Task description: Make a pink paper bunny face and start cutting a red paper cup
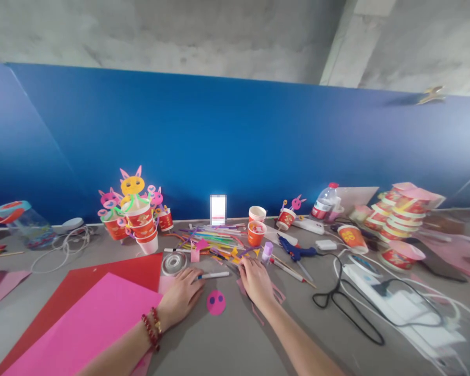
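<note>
My left hand (182,295), a beaded bracelet at its wrist, lies palm down with its fingers stretched out on the grey table. Its fingertips are at the end of a white marker (215,274); I see no grip on it. My right hand (255,279) rests palm down, fingers extended, over thin pink paper scraps (279,295). Between the hands lies a pink paper disc (216,303) with two dark purple spots. Yellow paper pieces (235,256) and a purple-capped glue stick (267,251) are just beyond my right fingers.
Pink sheets (102,318) cover the left front. Colourful sticks (215,237) spread behind my hands, with paper cups (255,234) near them. A blue glue gun (295,248), its black cord (339,292) and a white power strip (395,308) occupy the right. Animal-faced cups (141,219) stand back left.
</note>
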`<state>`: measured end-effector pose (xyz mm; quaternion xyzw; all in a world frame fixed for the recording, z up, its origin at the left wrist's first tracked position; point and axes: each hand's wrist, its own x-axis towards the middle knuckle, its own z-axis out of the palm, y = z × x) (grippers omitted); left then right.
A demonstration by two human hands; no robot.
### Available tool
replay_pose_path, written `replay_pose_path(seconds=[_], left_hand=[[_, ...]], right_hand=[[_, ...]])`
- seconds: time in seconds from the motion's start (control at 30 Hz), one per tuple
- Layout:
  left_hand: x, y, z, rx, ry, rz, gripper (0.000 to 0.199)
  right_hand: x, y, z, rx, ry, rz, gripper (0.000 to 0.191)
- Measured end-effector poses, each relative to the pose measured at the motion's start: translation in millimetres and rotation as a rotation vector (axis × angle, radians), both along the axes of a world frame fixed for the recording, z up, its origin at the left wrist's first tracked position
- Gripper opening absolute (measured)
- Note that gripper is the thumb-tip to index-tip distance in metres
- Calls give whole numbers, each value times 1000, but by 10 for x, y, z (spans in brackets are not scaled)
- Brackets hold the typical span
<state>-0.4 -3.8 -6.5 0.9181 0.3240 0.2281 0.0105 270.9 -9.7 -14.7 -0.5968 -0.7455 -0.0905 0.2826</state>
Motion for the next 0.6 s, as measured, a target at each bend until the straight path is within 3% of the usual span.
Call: replay_pose_path(seconds=[0.6], left_hand=[[28, -13, 47, -87, -52, -46, 25]], right_hand=[[50, -8, -12, 125, 64, 60, 18]])
